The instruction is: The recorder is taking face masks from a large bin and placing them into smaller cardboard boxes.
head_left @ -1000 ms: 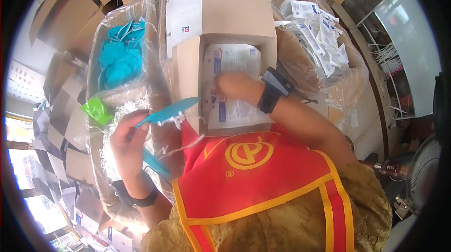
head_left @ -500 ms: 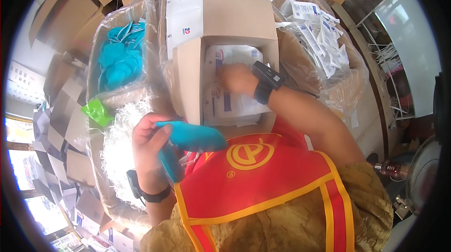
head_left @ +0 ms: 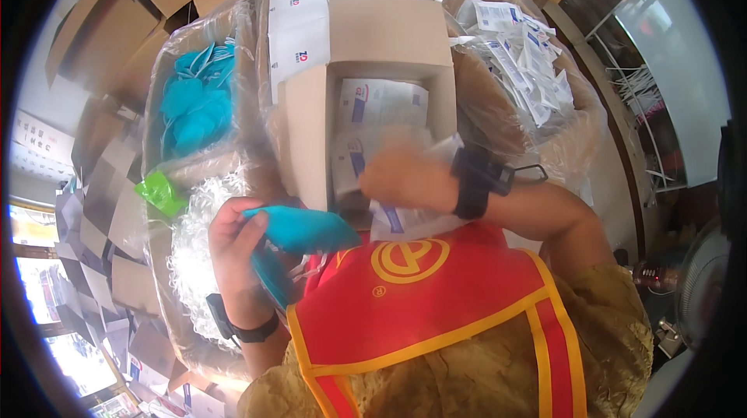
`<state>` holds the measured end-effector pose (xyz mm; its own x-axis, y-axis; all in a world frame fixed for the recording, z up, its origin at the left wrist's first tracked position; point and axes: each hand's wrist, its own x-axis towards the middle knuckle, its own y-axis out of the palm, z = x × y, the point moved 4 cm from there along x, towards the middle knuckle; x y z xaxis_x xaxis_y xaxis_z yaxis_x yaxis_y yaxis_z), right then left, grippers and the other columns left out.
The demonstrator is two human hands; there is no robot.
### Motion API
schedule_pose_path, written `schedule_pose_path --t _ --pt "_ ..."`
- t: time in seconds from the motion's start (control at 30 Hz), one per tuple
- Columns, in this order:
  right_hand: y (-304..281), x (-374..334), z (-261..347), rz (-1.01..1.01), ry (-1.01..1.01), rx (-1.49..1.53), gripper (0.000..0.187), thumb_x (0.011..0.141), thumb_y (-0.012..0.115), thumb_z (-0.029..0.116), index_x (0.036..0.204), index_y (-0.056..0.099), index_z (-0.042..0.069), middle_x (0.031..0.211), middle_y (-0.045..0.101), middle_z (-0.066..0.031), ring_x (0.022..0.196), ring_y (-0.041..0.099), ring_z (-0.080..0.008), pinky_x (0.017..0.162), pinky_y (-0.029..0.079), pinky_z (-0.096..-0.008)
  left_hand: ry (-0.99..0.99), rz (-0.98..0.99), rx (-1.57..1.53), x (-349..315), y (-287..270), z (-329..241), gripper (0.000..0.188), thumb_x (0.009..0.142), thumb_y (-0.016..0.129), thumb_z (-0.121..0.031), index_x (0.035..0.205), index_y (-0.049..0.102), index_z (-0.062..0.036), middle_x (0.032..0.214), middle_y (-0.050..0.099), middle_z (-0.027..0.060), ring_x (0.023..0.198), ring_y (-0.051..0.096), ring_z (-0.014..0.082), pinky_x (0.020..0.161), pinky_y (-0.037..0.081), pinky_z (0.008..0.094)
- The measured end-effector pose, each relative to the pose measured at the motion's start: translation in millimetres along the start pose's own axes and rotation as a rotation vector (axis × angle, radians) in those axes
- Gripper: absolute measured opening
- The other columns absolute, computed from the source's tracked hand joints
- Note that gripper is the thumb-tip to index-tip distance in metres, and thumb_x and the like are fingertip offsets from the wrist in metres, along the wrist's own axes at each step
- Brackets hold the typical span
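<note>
My left hand [head_left: 237, 239] pinches folded teal face masks [head_left: 303, 229] with white ear loops, one piece pointing right and another hanging below the fingers. My right hand [head_left: 408, 177], smeared by motion, is closed on a white plastic packet [head_left: 416, 223] in front of the apron. Most of that packet's middle is hidden under the hand. Just beyond stands an open cardboard box [head_left: 303, 138], with more white packets [head_left: 385, 103] printed in blue lying flat inside it.
Teal masks [head_left: 198, 107] fill a plastic-lined carton at the left. White strands [head_left: 194, 262] heap up nearer me, beside a green wrapper [head_left: 161, 193]. White boxes [head_left: 299, 25] stand behind the open box. A lined carton [head_left: 572, 130] at the right holds loose white packets [head_left: 521, 52].
My right hand has come out of the box toward my body, bringing a white packet. My left hand still holds the teal masks, shifted slightly left.
</note>
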<state>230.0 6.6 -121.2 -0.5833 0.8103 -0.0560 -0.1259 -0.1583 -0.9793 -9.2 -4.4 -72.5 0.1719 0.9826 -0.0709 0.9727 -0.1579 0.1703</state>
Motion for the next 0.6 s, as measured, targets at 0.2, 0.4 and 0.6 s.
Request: schedule_pose_path --t 0.2,0.4,0.6 --pt "-12.4 -12.6 -0.6 0.113 -0.042 0.166 0.014 0.079 0.063 0.016 0.082 0.069 0.004 0.084 0.067 -0.0164 0.080 0.067 -0.0344 0.070 0.053 -0.0448 0.088 -0.013 0.024 6.1 8.2 -4.7 0.034 0.096 0.057 -0.032 0.076 0.052 -0.0052 0.072 0.054 0.0047 0.061 0.041 0.0071 0.058 0.034 0.0216" --pt "-7.8 35.6 -71.5 -0.056 0.184 0.222 0.027 0.077 0.072 0.023 0.091 0.067 0.000 0.092 0.066 -0.0195 0.093 0.064 -0.0361 0.078 0.051 -0.0433 0.059 -0.204 0.070 4.1 10.8 -4.5 0.042 0.100 0.049 -0.033 0.066 0.046 -0.0073 0.073 0.053 0.0053 0.063 0.037 0.0078 0.062 0.032 0.0224" --pt "43.8 51.2 -92.1 0.092 0.312 0.264 0.034 0.073 0.076 0.022 0.099 0.068 0.003 0.092 0.067 -0.0180 0.090 0.065 -0.0352 0.079 0.050 -0.0439 0.003 -0.143 0.087 7.9 -1.0 6.3 0.040 0.100 0.050 -0.029 0.067 0.048 -0.0062 0.076 0.056 0.0051 0.063 0.042 0.0069 0.059 0.035 0.0225"
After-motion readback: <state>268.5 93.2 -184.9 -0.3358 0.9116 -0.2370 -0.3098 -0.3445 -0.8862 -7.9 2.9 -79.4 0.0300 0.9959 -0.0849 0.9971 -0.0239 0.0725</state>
